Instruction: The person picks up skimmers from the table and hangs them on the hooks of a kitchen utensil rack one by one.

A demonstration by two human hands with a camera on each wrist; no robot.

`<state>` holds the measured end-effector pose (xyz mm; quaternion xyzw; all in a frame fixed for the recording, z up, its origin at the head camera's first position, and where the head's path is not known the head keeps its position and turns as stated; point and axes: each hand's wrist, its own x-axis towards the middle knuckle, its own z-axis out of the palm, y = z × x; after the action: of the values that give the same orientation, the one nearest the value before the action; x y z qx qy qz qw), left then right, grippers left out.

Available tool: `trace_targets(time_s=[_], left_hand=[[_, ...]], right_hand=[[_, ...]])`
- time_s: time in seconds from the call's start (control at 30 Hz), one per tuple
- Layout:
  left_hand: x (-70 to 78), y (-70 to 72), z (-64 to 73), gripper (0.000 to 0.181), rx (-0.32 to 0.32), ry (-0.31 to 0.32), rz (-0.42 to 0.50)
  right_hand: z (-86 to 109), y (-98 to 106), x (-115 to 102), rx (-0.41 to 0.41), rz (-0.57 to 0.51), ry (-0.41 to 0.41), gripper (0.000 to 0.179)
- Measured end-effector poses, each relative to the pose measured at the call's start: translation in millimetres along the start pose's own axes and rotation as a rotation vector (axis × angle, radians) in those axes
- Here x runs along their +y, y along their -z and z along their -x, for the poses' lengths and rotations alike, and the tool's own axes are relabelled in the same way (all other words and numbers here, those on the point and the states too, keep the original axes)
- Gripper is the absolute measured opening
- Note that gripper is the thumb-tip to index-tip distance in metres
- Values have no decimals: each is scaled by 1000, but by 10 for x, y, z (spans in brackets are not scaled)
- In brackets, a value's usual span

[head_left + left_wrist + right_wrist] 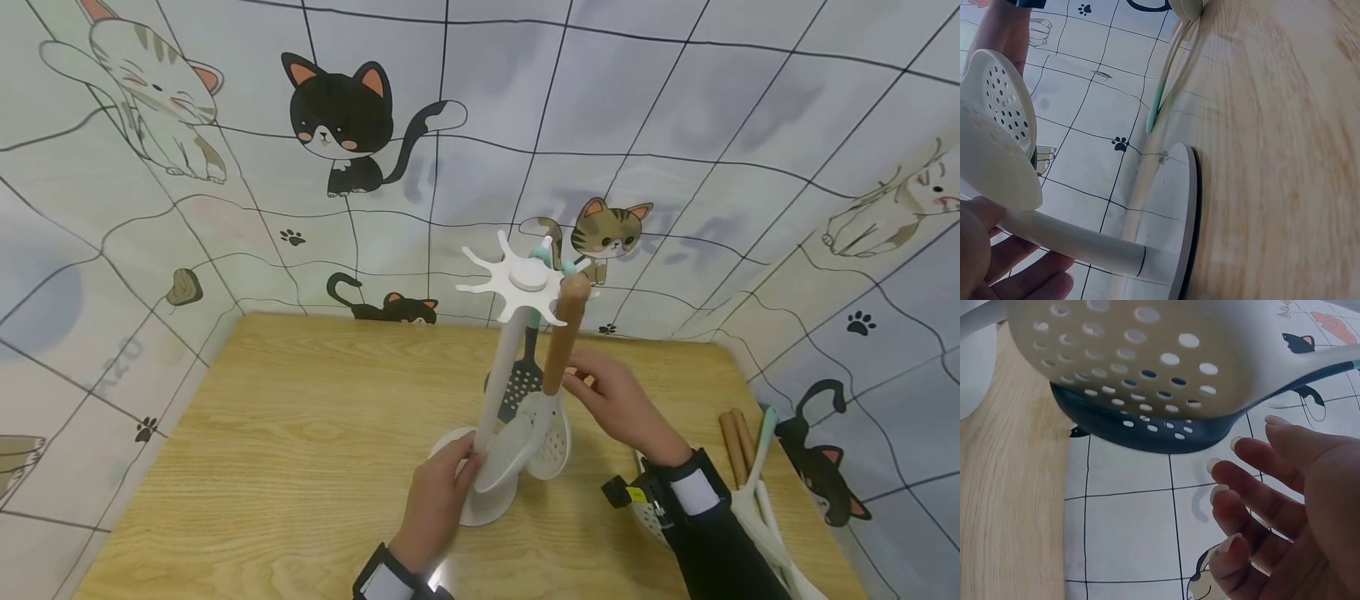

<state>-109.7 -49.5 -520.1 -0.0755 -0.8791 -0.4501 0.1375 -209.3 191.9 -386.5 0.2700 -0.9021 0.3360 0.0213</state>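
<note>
White utensil stand (pixel 501 375): middle of the table (pixel 300 433), slightly right of centre, round base (pixel 491 507) down at the wood, spoked hook top (pixel 528 273) up high. Your left hand (pixel 433 492) has it low on the pole, just above the base, thumb and fingers curled round, gap closed to pole width. Three utensils hang around the pole. Nearest you: white ladle (pixel 504 457) with brown handle (pixel 567 333), handle up, smooth bowl beside the pole and just above your left hand. Right of that, white slotted spoon (pixel 555 446), head down. Far side: dark slotted utensil (pixel 522 385), partly covered by the pole and ladle.

Your right hand (pixel 618 408) is right of the stand, fingers loosely bent, thumb apart from them, nothing in the grip. Fingertips sit near the two slotted heads, with a gap in the right wrist view.

Near right of the table, by your right forearm: a loose group with two brown handles (pixel 731 450), a mint-tipped utensil (pixel 767 433) and white parts; a perforated white head (pixel 651 523) lies partly under your wrist strap (pixel 693 492). Cat-print backdrop (pixel 487 92) behind and on both sides.
</note>
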Motion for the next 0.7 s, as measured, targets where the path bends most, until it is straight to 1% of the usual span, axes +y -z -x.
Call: trace_targets(time_s=[0.17, 0.3, 0.4, 0.47, 0.57, 0.63, 0.7], left_hand=[[3, -5, 6, 30, -3, 20, 6], [-4, -14, 19, 31, -5, 29, 4], [-12, -22, 19, 31, 0, 26, 1], [-16, -24, 12, 31, 5, 19, -1], [-7, -17, -8, 31, 8, 18, 3], [3, -12, -18, 30, 9, 17, 5], [13, -10, -20, 30, 12, 19, 4]], right_hand=[[96, -1, 103, 12, 20, -38, 33], [193, -53, 213, -8, 14, -58, 34], [254, -103, 295, -26, 19, -94, 35], [290, -128, 339, -33, 40, -129, 34], [341, -152, 414, -49, 112, -205, 35], [385, -158, 466, -76, 163, -266, 37], [434, -159, 527, -110, 191, -317, 40]])
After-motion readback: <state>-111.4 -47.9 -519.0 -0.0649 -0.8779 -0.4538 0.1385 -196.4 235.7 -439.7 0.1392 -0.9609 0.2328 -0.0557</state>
